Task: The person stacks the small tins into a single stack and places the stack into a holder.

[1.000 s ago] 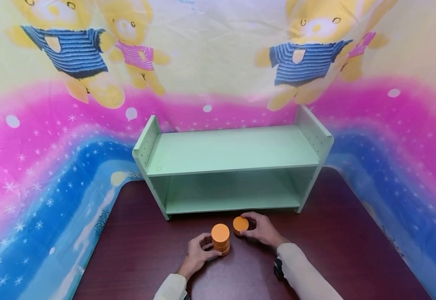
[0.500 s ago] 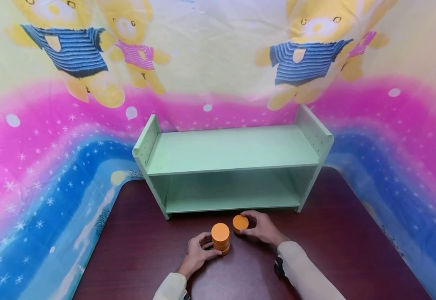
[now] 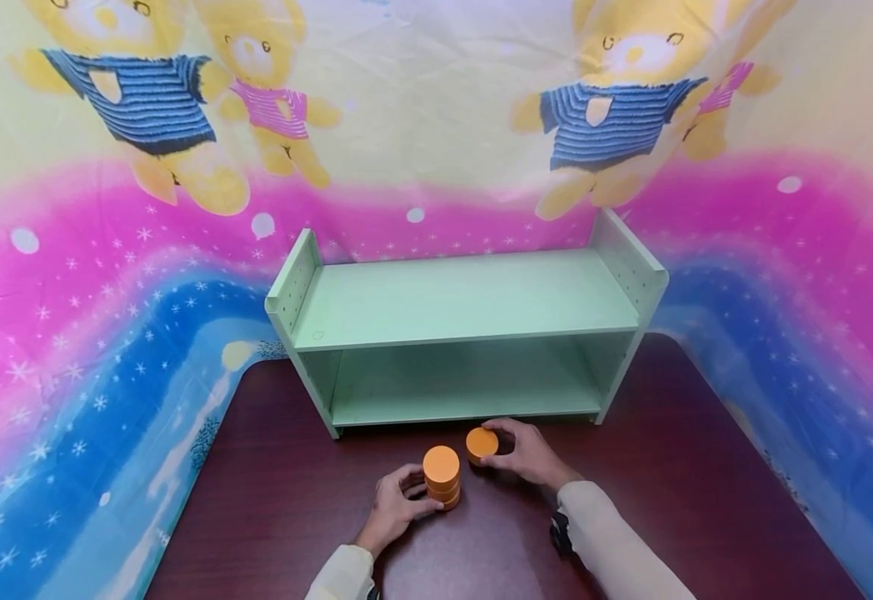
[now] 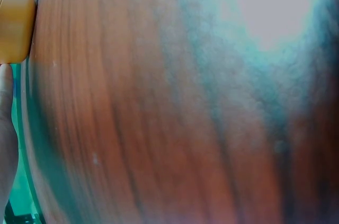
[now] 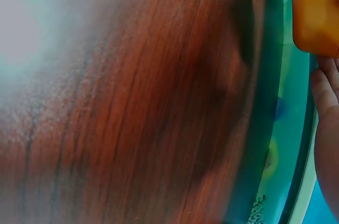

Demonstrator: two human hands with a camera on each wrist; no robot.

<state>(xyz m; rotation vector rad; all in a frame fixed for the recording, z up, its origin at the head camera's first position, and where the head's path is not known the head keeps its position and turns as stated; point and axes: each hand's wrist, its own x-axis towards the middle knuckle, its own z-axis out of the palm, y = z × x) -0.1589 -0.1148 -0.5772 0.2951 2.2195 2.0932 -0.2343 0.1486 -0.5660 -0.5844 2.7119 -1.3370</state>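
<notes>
A short stack of round orange blocks (image 3: pixel 441 468), flat on top with seams round its side, stands upright at the table's front middle. My left hand (image 3: pixel 394 505) grips it from the left, thumb at the front and fingers curved behind. Just right of and behind the stack is a shorter round orange block (image 3: pixel 481 442), pinched between the thumb and fingers of my right hand (image 3: pixel 530 460). A gap separates the two orange things. In the left wrist view an orange block (image 4: pixel 16 29) shows at the edge; the right wrist view catches an orange block (image 5: pixel 317 16) above the fingers.
Behind both hands stands a pale green two-tier shelf (image 3: pixel 466 304) on the dark reddish wooden table (image 3: pixel 271 500). A printed cloth (image 3: pixel 414 125) with teddy bears hangs behind and along the sides. My right wrist wears a black strap (image 3: pixel 561 533).
</notes>
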